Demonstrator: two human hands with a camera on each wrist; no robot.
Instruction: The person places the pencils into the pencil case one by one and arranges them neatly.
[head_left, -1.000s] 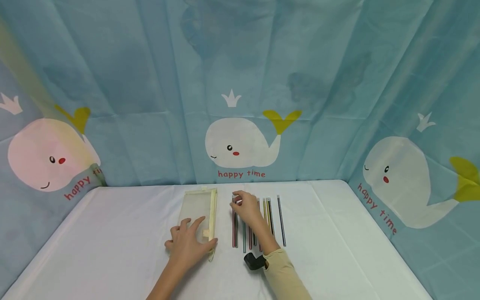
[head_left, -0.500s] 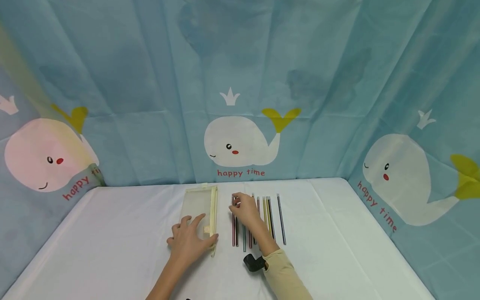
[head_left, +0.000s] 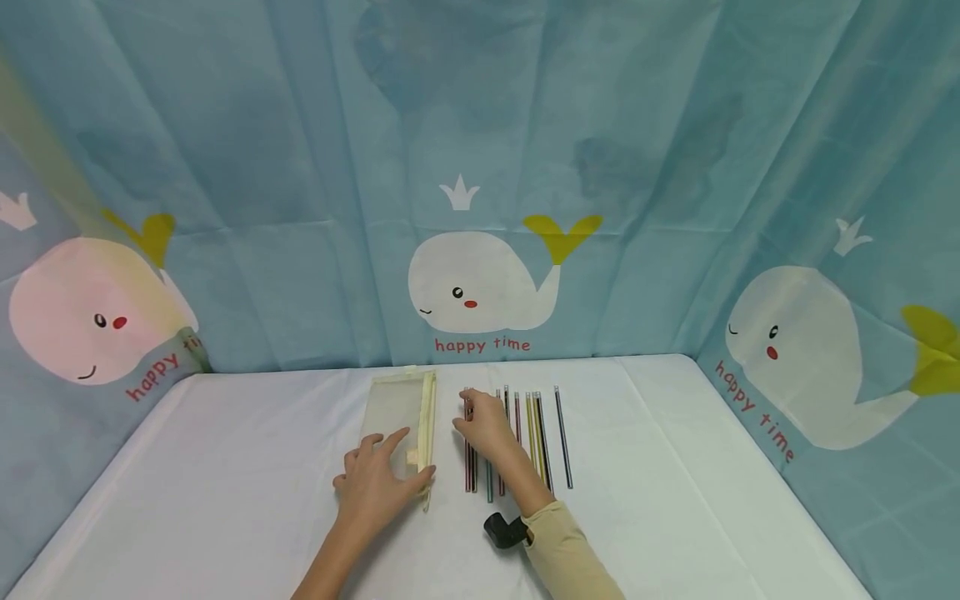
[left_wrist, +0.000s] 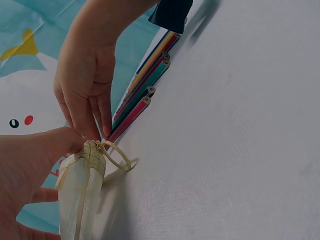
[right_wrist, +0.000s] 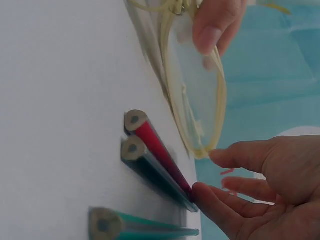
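Two hands were over a white-covered tabletop (head_left: 697,492); the left hand (head_left: 375,487) lay spread across the near part of a pale mesh pouch (head_left: 393,402), its thumb on the zipper edge (head_left: 427,408) and its other fingers splayed, touching the pouch without wrapping round it; the right hand (head_left: 489,423) was low over the left end of a row of pencils (head_left: 544,442), thumb and forefinger parted, with nothing visibly held between them; seen from the right wrist, one fingertip came right up to the red pencil (right_wrist: 155,142), though I could not tell whether it touched.

That pencil lay close beside a dark pencil (right_wrist: 157,174), their near ends flat and unsharpened; a teal pencil (head_left: 490,487) lay just to the right of the pair, yellow ones (head_left: 532,429) farther along, and a dark blue one (head_left: 563,437) apart at the right end; the pouch was left of them all, separated by a strip of white cloth, and a cream loop (left_wrist: 117,156) hung from its near end.

A black device (head_left: 502,531) sat at the right wrist, beside a beige sleeve (head_left: 566,542); behind stood a blue curtain (head_left: 285,275) printed with whales (head_left: 483,283).
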